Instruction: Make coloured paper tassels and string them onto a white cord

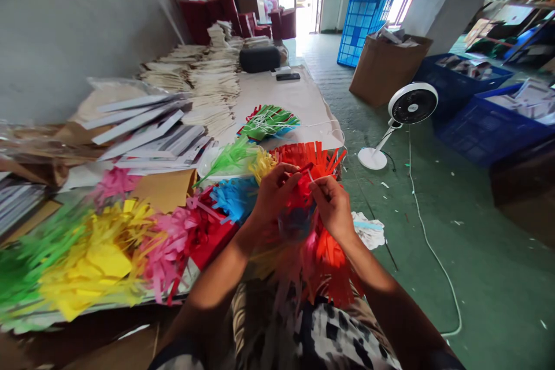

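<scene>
My left hand (277,188) is closed, its fingertips pinching a piece of red paper above a heap of red fringed paper (299,153). Close by on the right, my right hand (333,202) pinches a thin white strip (309,174) between thumb and finger. Orange-red fringes (333,254) hang below it over my lap. Blue fringed paper (236,196), a yellow tuft (263,165) and a light green tuft (232,156) lie left of my hands. Beyond them sits a green fringed bundle (271,121) with white string on top.
Pink (169,240) and yellow fringed paper (102,260) cover the table's left. Behind are stacked cards (160,127), pale stacks (212,81), a black case (260,59) and a phone (288,77). A white fan (413,104) stands on the floor at right, near blue crates (498,121).
</scene>
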### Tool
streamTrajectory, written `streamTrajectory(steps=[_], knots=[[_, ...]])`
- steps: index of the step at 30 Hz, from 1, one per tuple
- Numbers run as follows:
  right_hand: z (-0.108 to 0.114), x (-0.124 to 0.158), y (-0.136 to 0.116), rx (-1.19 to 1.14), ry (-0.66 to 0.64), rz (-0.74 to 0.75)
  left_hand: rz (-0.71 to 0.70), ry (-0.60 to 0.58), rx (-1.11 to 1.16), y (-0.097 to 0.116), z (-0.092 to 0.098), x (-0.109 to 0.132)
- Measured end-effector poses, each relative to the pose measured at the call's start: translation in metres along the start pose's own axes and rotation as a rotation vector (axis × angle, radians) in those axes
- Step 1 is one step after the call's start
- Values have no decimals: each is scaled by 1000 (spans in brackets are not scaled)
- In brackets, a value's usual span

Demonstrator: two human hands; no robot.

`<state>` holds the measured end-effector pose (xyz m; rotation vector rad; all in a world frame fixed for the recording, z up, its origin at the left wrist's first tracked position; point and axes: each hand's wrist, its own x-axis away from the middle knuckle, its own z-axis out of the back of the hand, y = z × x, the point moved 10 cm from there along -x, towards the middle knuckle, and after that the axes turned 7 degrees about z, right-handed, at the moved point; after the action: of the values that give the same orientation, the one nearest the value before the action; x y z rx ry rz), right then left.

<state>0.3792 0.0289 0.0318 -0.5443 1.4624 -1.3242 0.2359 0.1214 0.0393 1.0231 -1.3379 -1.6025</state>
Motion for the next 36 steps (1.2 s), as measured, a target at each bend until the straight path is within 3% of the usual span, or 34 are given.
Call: streamTrajectory(steps=[9, 15, 20, 27, 31, 36], knots=[[3, -1, 8, -119, 33, -16, -348, -151, -352, 32, -14, 16], [-12, 1, 9, -317, -124, -85, -439, -239, -438, 34, -20, 20], [-7, 4, 12, -218, -117, -82, -498, -261, -515, 29, -24, 25], [0, 5, 16, -118, -47, -40, -633, -224, -618, 48, -32, 46], [1, 6, 14, -90, -57, -5, -560, -202, -527, 46, -28, 46], [-5, 8, 5, -123, -94, 22, -148, -163, -199, 16, -14, 24]])
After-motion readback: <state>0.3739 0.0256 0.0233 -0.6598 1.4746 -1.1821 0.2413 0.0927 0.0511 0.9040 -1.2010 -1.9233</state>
